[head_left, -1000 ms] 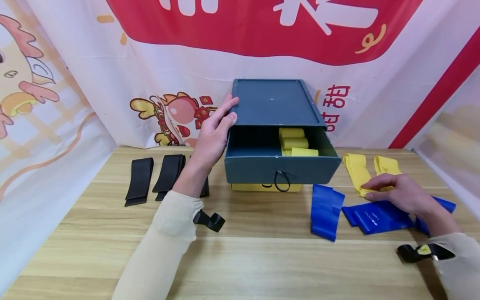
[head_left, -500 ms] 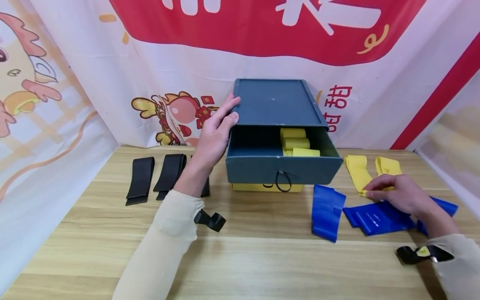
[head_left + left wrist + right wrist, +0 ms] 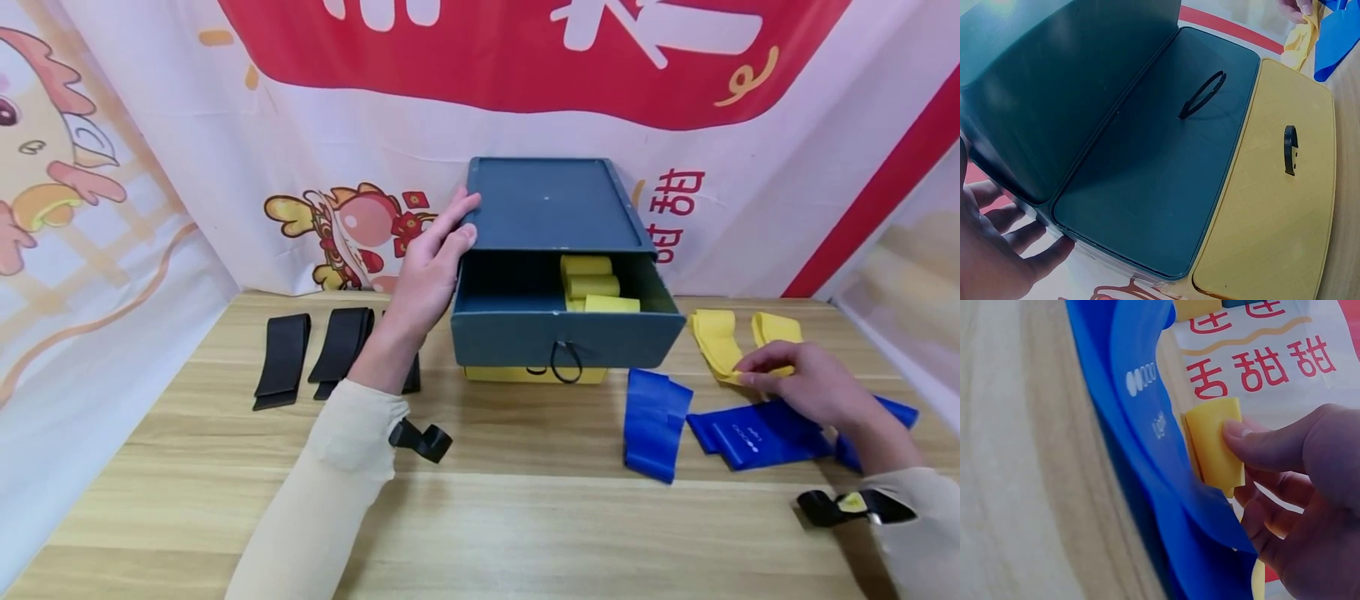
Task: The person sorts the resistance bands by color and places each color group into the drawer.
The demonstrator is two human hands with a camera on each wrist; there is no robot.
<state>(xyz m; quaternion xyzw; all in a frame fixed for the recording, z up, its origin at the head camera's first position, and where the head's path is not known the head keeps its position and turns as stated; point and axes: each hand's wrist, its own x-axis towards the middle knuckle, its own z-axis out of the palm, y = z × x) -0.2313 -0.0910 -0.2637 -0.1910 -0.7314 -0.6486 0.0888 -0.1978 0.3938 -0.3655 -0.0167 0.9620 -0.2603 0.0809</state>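
My left hand (image 3: 427, 271) rests against the left side of a dark blue-green drawer box (image 3: 551, 204), fingers extended along its wall in the left wrist view. The top drawer (image 3: 510, 340) is pulled out, with several folded yellow bands (image 3: 594, 287) at its right side. My right hand (image 3: 813, 383) pinches the near end of a flat yellow resistance band (image 3: 716, 342) on the table. In the right wrist view the thumb lies on the yellow band (image 3: 1215, 444), fingers behind it. Just below that hand lies a blue resistance band (image 3: 757, 437) printed "Light".
Another yellow band (image 3: 776, 329) lies at the back right. A second blue band (image 3: 656, 425) lies before the box; a third blue piece (image 3: 896, 411) shows behind the right wrist. Folded black bands (image 3: 281, 360) line the left. A shut yellow drawer (image 3: 1266, 187) is lowest.
My right hand has shifted slightly away from me and to the right, with the near end of the yellow band in its fingers. The left hand stays at the box.
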